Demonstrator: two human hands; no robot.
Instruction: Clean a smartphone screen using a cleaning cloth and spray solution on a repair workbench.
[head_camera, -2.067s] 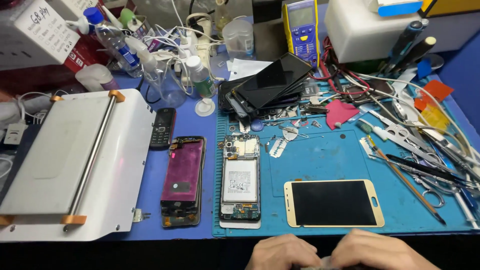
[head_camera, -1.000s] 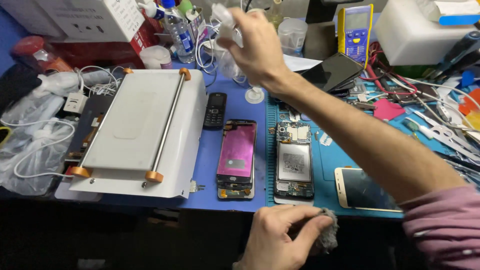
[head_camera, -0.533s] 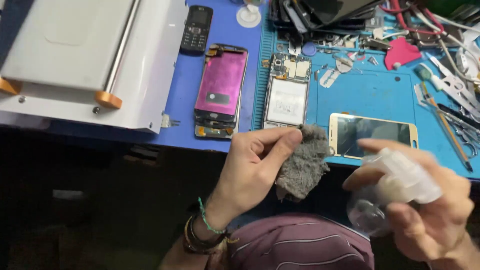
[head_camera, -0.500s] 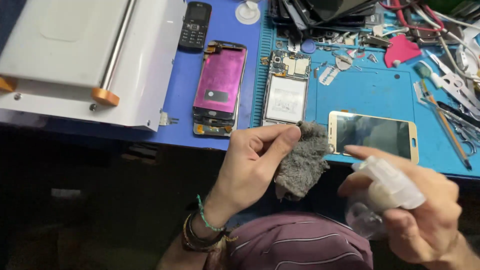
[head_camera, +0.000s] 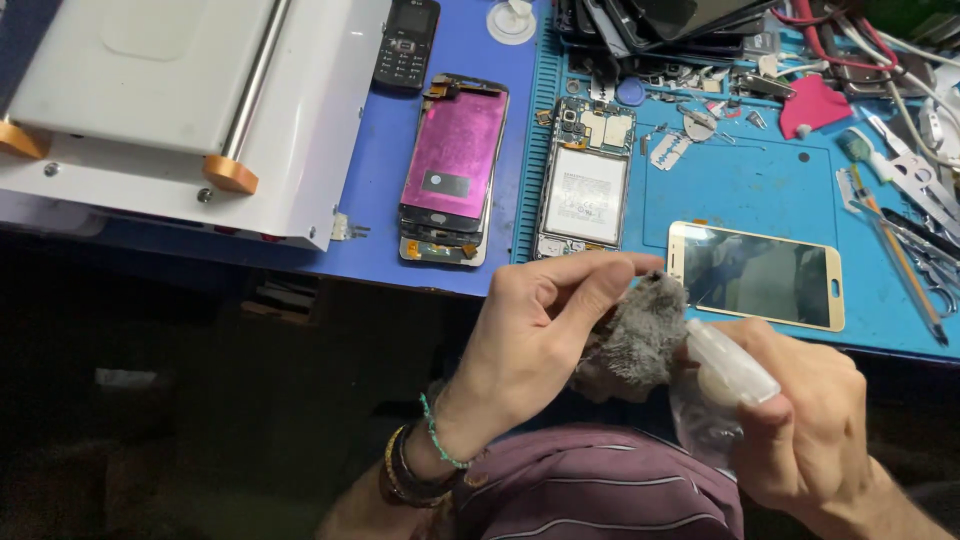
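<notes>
Blue workbench (head_camera: 440, 240), w/ a lighter blue mat (head_camera: 740, 190) over its right part; below the bench edge all is dark.

Hands, both held in front of the bench edge, over a striped maroon garment (head_camera: 600, 495):
- left hand (head_camera: 530, 340): thumb + forefinger pinching a wad of grey cloth (head_camera: 635, 340), other fingers curled under it. Beaded bands on the wrist.
- right hand (head_camera: 800, 420): wrapped round a small clear squeeze bottle (head_camera: 715, 385), forefinger lying along its top. Bottle tip points at the cloth and is touching it or just short; can't tell which.
- cloth sits between the 2 hands, just below the near edge of the mat.

On the bench:
- gold-rimmed phone screen (head_camera: 757, 275), dark glass up, on the mat just beyond the cloth.
- opened phone (head_camera: 585, 180) w/ battery + boards showing, on the mat's left edge.
- phone panel w/ pink back (head_camera: 452, 165), left of that, on the bare blue top.
- small black keypad phone (head_camera: 406, 45) further back.
- big white machine (head_camera: 180, 110) w/ metal bar + 2 orange end caps, far left.
- stack of dark screens (head_camera: 660, 25) at top; red pick (head_camera: 812, 105), tweezers + hand tools (head_camera: 905, 200) along the right side
</notes>
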